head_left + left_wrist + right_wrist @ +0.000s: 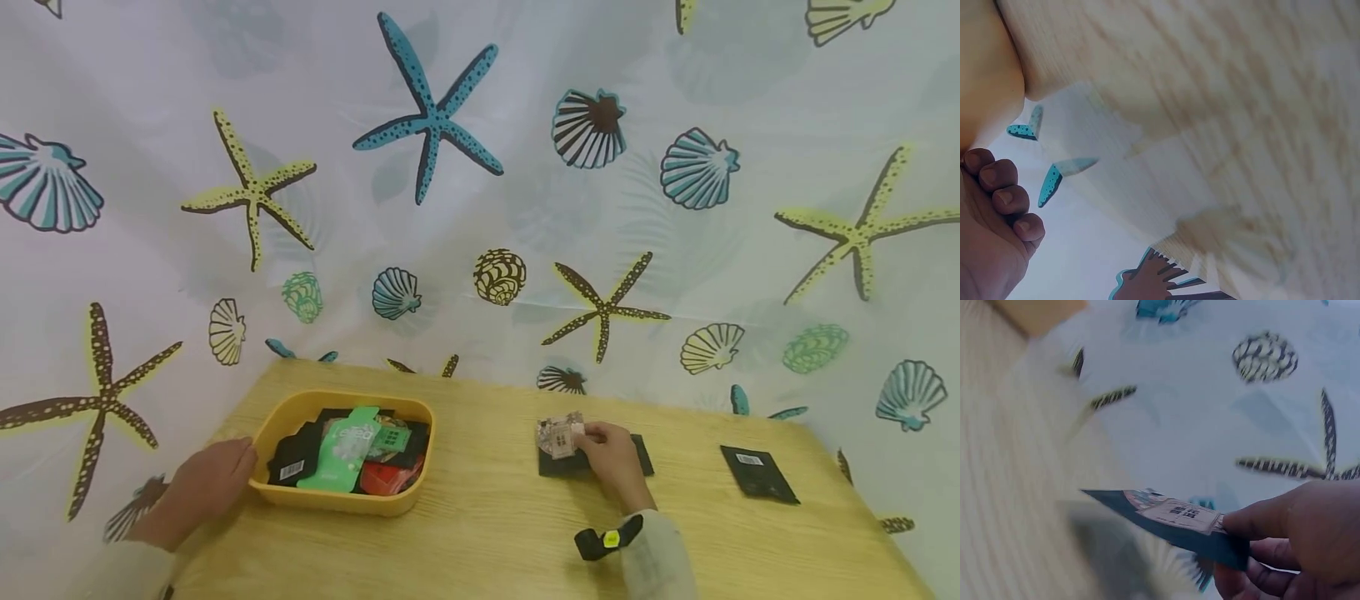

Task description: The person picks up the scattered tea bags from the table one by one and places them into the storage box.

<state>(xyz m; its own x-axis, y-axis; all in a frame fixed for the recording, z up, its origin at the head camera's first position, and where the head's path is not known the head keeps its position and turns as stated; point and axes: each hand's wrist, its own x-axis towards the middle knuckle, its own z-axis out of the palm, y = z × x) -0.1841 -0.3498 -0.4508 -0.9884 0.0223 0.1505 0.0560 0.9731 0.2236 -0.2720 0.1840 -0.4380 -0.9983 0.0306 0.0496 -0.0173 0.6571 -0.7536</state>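
- Wooden table [487,542], head view: the right hand [611,458] pinched a pale packet [558,437] above a black packet [592,462] near the far edge; the left hand [206,487], fingers relaxed, steadied the yellow tray [337,500].
- Left wrist view: loosely curled fingers [997,194] held nothing.
- Right wrist view: thumb and fingers [1291,537] gripped the packet; laying it down seemed the step, needing a gentle release.

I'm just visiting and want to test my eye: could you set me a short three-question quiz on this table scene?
1. True or false: the right hand pinches a small packet.
2. What does the left hand touch: A) the yellow tray, B) the black packet lying alone?
3. What colour is the largest packet in the tray?

Key: 1 true; 2 A; 3 green.
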